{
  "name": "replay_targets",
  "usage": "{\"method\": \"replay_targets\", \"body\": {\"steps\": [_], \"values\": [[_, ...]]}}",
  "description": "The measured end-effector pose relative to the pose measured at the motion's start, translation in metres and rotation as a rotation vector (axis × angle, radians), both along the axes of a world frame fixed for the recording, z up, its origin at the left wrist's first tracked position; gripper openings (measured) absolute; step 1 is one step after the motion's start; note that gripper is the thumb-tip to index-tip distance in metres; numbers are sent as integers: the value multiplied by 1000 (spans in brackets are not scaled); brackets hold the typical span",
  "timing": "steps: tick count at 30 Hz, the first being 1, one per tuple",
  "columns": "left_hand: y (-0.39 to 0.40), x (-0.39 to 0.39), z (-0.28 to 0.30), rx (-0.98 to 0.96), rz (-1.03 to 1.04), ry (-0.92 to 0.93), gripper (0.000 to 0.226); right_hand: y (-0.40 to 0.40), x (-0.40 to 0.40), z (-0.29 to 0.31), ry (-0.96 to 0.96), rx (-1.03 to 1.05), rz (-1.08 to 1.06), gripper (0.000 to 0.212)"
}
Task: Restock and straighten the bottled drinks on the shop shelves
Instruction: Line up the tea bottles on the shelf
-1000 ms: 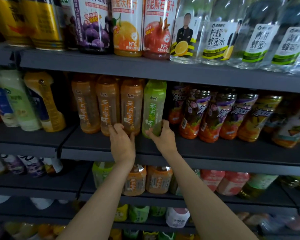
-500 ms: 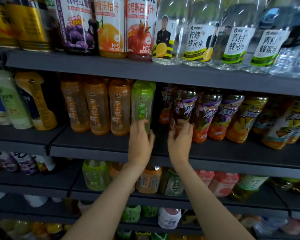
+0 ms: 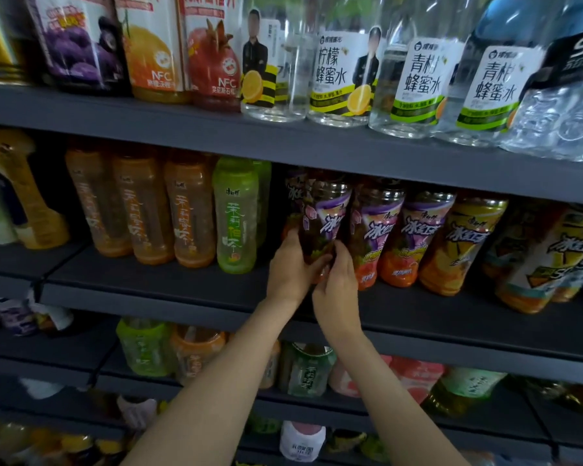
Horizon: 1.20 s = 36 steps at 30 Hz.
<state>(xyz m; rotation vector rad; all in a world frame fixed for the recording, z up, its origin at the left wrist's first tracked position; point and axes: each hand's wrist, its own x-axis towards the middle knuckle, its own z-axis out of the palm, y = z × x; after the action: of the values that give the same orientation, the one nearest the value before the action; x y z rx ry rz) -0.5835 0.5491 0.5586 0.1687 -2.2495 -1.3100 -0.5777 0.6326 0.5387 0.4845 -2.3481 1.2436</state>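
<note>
Both hands grasp one purple-labelled iced tea bottle (image 3: 320, 223) standing at the front of the middle shelf (image 3: 155, 280). The left hand (image 3: 288, 272) wraps the bottle's lower left side, fingers curled round it; the right hand (image 3: 337, 290) holds its base from the front and right, thumb and fingers closed against the plastic. The bottle stands roughly upright, just beside two further purple-labelled iced tea bottles (image 3: 374, 230) on its right, followed by yellow-labelled iced tea bottles (image 3: 465, 243). To its left, across a small gap, stands a green tea bottle (image 3: 236, 216), then three orange tea bottles (image 3: 142, 210) in a row. The upper shelf (image 3: 283, 142) carries juice bottles (image 3: 152, 45) and clear honey water bottles (image 3: 344, 68). Lower shelves (image 3: 418, 348) hold more bottled drinks, blurred.
</note>
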Motion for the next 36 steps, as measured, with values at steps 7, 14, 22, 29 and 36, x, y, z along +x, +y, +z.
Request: {"method": "replay_targets", "body": {"steps": [7, 14, 22, 29, 36], "values": [[-56, 61, -2, -113, 64, -42, 62, -36, -37, 23, -172, -76, 17, 52], [-81, 64, 4, -63, -60, -120, 67, -75, -72, 27, -306, -36, -159, 65], [-84, 64, 2, -32, -110, -95, 65, -74, -72, 23, -241, 2, -269, 60], [-74, 54, 7, -23, -144, -113, 67, -39, -30, 22, -31, -91, -190, 37], [-57, 20, 8, -20, -194, -189, 64, 0, -2, 27, 227, -179, -337, 36]]}}
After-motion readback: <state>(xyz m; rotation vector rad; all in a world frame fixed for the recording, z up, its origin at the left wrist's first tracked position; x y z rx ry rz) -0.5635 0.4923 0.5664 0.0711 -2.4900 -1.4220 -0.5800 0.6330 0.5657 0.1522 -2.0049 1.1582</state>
